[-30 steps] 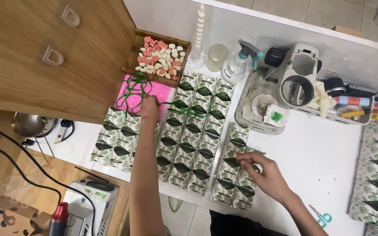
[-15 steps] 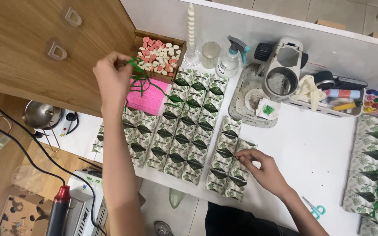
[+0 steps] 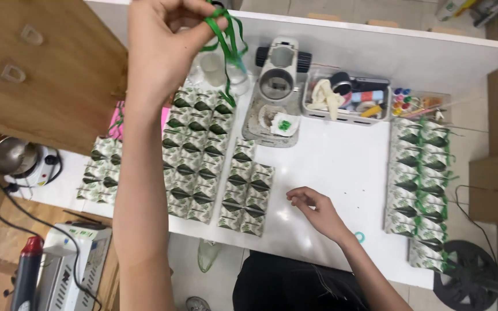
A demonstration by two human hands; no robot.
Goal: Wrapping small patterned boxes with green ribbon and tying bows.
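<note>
Pinching a green ribbon (image 3: pixel 226 40) in the left hand (image 3: pixel 162 46), raised high near the top edge of view. Fingers are closing together on the ribbon near its upper end; loops and loose tails are hanging down below the grip, ending over the top row of packets.

Right hand (image 3: pixel 312 210) is resting low on the white counter (image 3: pixel 341 167), well apart from the left. Fingers are curling loosely inward, holding nothing that I can see, and touching the bare counter just right of the packet block.

Below the left grip: leaf-print packets (image 3: pixel 200 155) are lying flat in tight rows, green and white, in several columns. A smaller batch is sitting further left past the forearm, next to a pink sheet (image 3: pixel 119 124) that is mostly hidden by the arm.

Right of the left grip: a grey-white machine (image 3: pixel 275 86) with a round opening is standing on the counter, with a clear tray (image 3: pixel 347 101) of small supplies just beyond it. Clear cups are sitting between the ribbon tails and the machine, partly hidden.

Far right of the right hand: a second stack of packets (image 3: pixel 425 178), these already tied with green ribbon, is running in a column toward the counter edge. A small teal ring (image 3: pixel 359 236) is lying just right of the right wrist.

Off the counter, lower left: a metal pot (image 3: pixel 12 158) and a white device (image 3: pixel 70 259).
</note>
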